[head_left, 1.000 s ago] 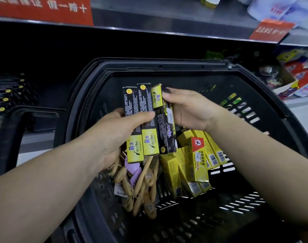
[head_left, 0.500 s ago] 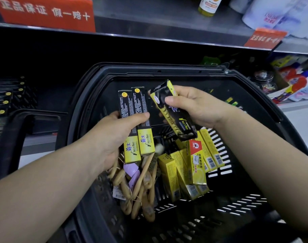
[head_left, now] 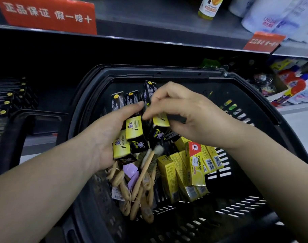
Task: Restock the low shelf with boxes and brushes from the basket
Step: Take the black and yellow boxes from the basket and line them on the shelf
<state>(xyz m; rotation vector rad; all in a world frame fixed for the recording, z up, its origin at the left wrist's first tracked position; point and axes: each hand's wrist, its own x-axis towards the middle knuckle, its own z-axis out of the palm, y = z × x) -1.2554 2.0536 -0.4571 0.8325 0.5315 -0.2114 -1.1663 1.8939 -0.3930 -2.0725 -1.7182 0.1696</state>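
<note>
A black plastic basket (head_left: 167, 72) stands before the low shelf. My left hand (head_left: 104, 137) grips two black-and-yellow boxes (head_left: 132, 130) side by side, thumb across their fronts. My right hand (head_left: 183, 111) pinches a third black-and-yellow box (head_left: 149, 90) and holds it against the other two. Under the hands lie several wooden brushes (head_left: 142, 183) with purple tags, and several yellow boxes (head_left: 184, 171), one with a red-topped label (head_left: 195, 158).
The dark low shelf holds stacked black boxes (head_left: 7, 102) at the left. Red price signs (head_left: 48, 14) hang on the upper shelf edge. Bottles and packets (head_left: 293, 85) crowd the right. The basket's handle (head_left: 11, 137) curves up at the left.
My right hand brought its tilted box in against the two boxes in my left hand. The view moved closer to the basket.
</note>
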